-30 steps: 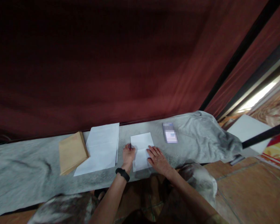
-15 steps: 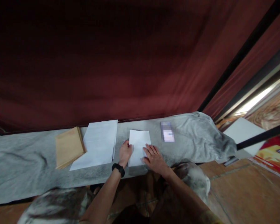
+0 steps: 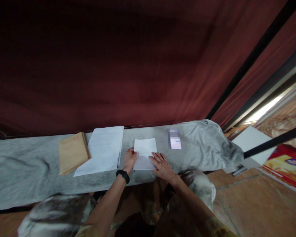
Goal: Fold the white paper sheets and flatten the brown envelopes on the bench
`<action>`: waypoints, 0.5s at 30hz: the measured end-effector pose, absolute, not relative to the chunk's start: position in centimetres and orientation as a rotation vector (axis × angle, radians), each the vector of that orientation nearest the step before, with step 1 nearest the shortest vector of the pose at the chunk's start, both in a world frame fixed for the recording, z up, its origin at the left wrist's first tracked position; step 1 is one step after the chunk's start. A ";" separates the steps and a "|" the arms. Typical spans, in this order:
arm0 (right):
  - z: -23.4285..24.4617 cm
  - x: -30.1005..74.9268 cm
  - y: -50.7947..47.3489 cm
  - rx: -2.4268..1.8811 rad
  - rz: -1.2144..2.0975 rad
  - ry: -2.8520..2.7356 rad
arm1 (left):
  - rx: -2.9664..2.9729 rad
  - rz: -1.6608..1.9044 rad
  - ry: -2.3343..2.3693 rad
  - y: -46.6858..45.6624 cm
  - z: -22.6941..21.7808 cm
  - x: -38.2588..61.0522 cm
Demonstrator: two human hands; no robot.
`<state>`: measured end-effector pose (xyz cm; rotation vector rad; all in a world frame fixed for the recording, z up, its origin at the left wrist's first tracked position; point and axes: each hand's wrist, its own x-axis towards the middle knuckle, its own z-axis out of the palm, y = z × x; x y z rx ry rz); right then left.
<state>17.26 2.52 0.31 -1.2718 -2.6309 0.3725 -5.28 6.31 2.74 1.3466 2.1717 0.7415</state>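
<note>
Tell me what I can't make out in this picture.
In the head view:
Purplish item: details masked by pixelation.
White sheets: left edge partly under the brown stack.
Small white paper: right edge partly under the right hand.
Left hand: too small to tell its grip.
Red package: cut off by the picture's right edge.

White paper (image 3: 145, 146) between your hands, squared from its slant of a second ago, now flatter, shorter front to back.

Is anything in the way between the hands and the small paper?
Nothing visible: the left hand touches the small white paper at its left edge; the right hand lies across its right edge.
</note>
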 end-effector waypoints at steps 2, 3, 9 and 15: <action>0.2 17.2 2.6 -1.277 0.384 -2.628 | 1.364 0.704 2.197 6.0 3.0 -5.4; 0.2 17.2 2.7 -1.279 0.384 -2.626 | 1.375 0.685 2.214 5.8 3.1 -5.4; 0.1 17.3 2.4 -1.257 0.328 -2.648 | 1.487 0.637 2.323 3.3 4.0 -4.6; 0.0 17.2 2.4 -1.253 0.317 -2.636 | 2.238 0.420 1.806 2.4 3.6 -2.4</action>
